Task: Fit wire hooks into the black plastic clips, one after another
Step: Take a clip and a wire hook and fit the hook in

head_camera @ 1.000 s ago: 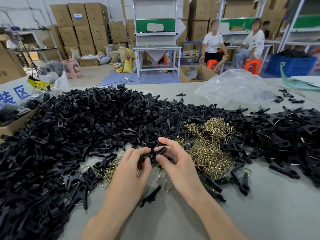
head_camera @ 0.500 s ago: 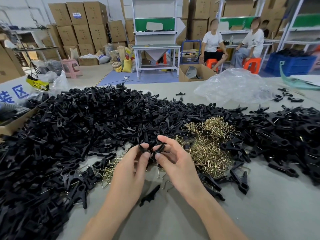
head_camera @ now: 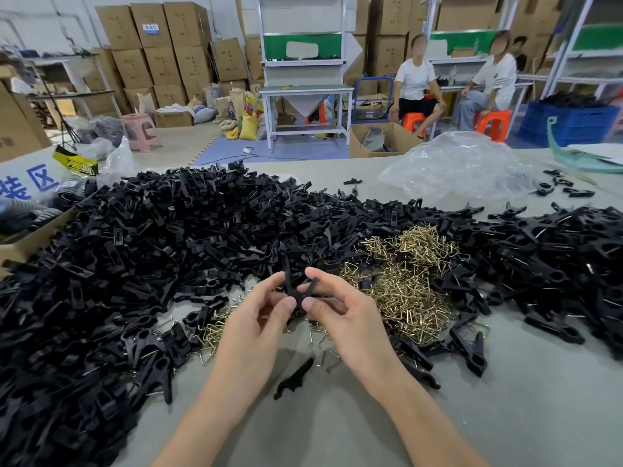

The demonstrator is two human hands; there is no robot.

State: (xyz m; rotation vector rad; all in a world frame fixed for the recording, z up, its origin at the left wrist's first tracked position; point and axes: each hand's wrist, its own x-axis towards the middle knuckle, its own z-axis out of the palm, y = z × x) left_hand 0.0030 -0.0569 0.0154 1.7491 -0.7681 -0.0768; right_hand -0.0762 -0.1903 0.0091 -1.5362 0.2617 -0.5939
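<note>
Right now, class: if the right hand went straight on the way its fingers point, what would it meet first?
The right hand points left and away, onto the black clip it pinches. Straight on, it would likely meet the fingers of the left hand first, though depth is unclear.

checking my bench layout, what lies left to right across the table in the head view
large heap of black plastic clips, left hand, single black plastic clip pinched by both hands, right hand, pile of brass-coloured wire hooks, smaller spread of black plastic clips

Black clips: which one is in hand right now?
The clip pinched between left hand and right hand; all others lie untouched, heaped or single.
</note>
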